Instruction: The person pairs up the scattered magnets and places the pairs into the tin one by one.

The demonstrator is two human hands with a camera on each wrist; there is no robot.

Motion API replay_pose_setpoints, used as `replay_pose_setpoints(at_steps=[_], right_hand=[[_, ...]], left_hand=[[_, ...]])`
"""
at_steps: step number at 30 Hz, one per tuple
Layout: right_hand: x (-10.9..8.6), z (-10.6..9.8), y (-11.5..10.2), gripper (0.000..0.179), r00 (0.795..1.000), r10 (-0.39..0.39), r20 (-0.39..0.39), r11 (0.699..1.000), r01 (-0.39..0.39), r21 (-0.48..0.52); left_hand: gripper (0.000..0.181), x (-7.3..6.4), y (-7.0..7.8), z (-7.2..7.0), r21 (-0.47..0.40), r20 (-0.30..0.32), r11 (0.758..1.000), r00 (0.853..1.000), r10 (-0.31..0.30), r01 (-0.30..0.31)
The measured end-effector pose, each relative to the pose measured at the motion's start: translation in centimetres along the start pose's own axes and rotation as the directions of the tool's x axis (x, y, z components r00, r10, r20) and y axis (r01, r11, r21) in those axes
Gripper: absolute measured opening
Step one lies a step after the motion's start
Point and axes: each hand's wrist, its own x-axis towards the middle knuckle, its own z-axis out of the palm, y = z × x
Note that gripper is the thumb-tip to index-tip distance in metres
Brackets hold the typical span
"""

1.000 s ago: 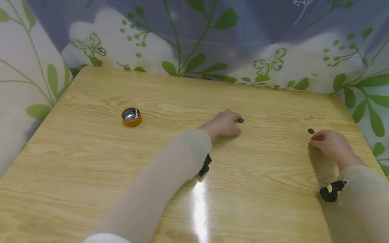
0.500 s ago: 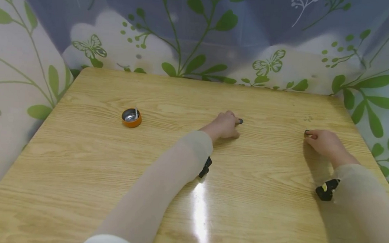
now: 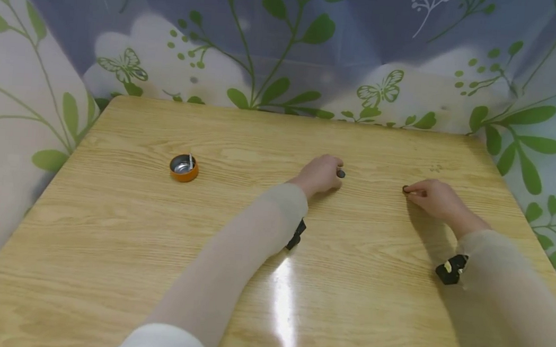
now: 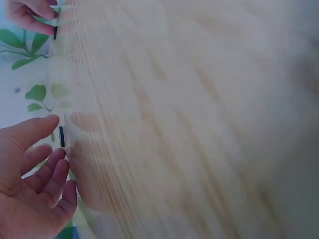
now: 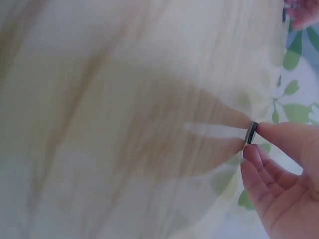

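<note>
The head view looks down on the whole bench (image 3: pixel 242 134), with an orange bowl (image 3: pixel 184 175) and a slim white stick (image 3: pixel 191 161) leaning inside it. Both wrist views leave these out, but show the fingers from beneath.

The left hand (image 3: pixel 320 175) has its fingers loosely bent, leaving a narrow gap. At its 3 o'clock side lies the left disc (image 3: pixel 340 173), dark and round, with the bowl well apart at 9 o'clock. The left wrist view sets this disc between thumb and fingertips, the thumb slightly apart from it; whether a fingertip touches it I cannot tell.

The right hand (image 3: pixel 436 198) pinches the right disc (image 3: pixel 405 189) between thumb and fingertip, at the hand's 9 o'clock end. This disc sits at about 3 o'clock from the left one, well apart. Whether it touches the bench is unclear.

Being round, neither disc points anywhere. From above, the left one shows its flat face; in the left wrist view its edge is a thin bar running 12 to 6 o'clock. The right wrist view shows the right one edge-on, running 1 to 7 o'clock.
</note>
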Motion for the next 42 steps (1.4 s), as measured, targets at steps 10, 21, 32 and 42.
replay_pose_setpoints(at_steps=[10,21,32,42], right_hand=[[1.0,0.5,-2.2,0.035,0.999,-0.033,0.021,0.999,0.032,0.02],[1.7,0.8,-3.5,0.026,0.999,-0.029,0.031,0.999,0.028,0.042],[2.4,1.1,-4.5,0.022,0.999,-0.041,0.025,0.998,0.04,0.049],[3.0,1.0,-5.6,0.021,0.999,-0.005,0.052,0.999,0.003,0.043]], left_hand=[[0.029,0.6,0.6,0.3,-0.023,-0.026,0.998,0.998,-0.06,0.06],[0.022,0.4,0.8,0.3,-0.06,-0.048,0.995,0.996,-0.076,0.074],[0.02,0.3,1.5,0.6,-0.058,-0.047,0.995,0.995,-0.084,0.081],[0.017,0.4,2.7,1.1,-0.048,-0.06,0.993,0.992,-0.107,0.105]])
